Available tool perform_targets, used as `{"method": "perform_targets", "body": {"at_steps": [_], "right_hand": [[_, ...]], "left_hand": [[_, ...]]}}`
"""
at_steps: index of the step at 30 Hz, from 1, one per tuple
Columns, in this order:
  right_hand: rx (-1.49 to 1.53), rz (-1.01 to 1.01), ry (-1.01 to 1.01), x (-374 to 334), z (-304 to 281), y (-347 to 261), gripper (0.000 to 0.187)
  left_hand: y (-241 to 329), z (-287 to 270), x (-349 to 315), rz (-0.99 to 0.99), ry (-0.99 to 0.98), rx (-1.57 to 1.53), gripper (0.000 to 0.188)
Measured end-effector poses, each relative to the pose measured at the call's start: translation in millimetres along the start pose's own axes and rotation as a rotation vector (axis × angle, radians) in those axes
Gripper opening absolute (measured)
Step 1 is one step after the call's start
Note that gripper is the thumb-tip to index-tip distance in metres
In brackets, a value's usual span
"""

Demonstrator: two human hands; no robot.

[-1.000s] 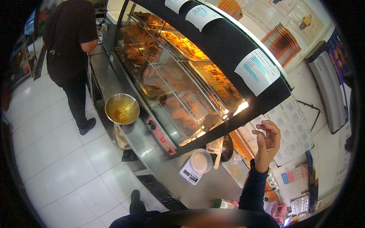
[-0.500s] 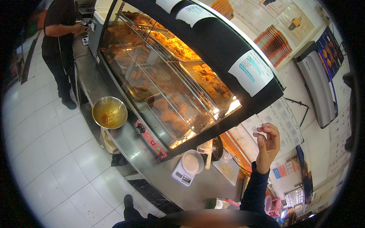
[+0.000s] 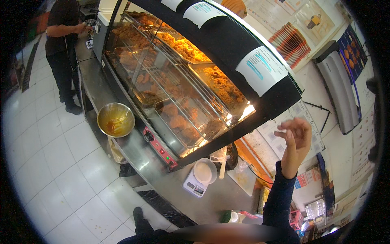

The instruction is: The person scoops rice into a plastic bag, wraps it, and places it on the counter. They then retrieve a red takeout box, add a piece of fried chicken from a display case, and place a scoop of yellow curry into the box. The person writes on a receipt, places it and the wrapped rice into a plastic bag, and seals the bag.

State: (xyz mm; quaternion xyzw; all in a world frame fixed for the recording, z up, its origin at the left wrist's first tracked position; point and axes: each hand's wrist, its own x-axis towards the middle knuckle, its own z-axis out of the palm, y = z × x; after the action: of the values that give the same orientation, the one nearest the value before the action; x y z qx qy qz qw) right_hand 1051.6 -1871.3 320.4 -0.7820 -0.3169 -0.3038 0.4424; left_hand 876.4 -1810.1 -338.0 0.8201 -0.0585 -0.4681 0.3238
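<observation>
My right hand (image 3: 296, 147) is raised at the right, its dark sleeve coming up from the lower edge. The fingers are bent and slightly smeared by motion, with the thumb apart from them and nothing visible in the hand. It hangs in front of a white sheet with printed squares (image 3: 272, 130) and beside the black end of a heated display case (image 3: 227, 53). Through the glass, pieces of fried chicken (image 3: 215, 83) show on trays and racks. My left hand is out of the picture.
A white kitchen scale (image 3: 195, 188) bears a clear tub with pale contents (image 3: 203, 172). A metal bowl with yellow-brown residue (image 3: 115, 120) stands by the counter edge. Behind the scale lies a white cutting board (image 3: 242, 181). A co-worker (image 3: 63, 44) stands at the far left.
My right hand has moved a little right and upward, its fingers turning slightly. The view has shifted slightly. The bowl and scale stay where they were on the counter.
</observation>
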Motion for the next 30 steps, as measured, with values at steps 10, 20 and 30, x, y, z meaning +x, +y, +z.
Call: {"method": "perform_targets", "body": {"at_steps": [10, 20, 30], "right_hand": [[-0.073, -0.037, 0.066, 74.7, 78.2, -11.1, 0.062], [-0.035, -0.189, -0.134, 66.4, 51.9, -7.7, 0.059], [0.122, -0.258, -0.187, 21.5, 19.2, -14.3, 0.068]], "left_hand": [[1.2, 1.7, -7.5, -0.024, 0.0, 0.012, 0.053], [-16.6, 12.1, -18.2, -0.057, 0.013, 0.014, 0.052], [-149.3, 10.7, -75.6, -0.585, 0.16, -0.103, 0.046]]}}
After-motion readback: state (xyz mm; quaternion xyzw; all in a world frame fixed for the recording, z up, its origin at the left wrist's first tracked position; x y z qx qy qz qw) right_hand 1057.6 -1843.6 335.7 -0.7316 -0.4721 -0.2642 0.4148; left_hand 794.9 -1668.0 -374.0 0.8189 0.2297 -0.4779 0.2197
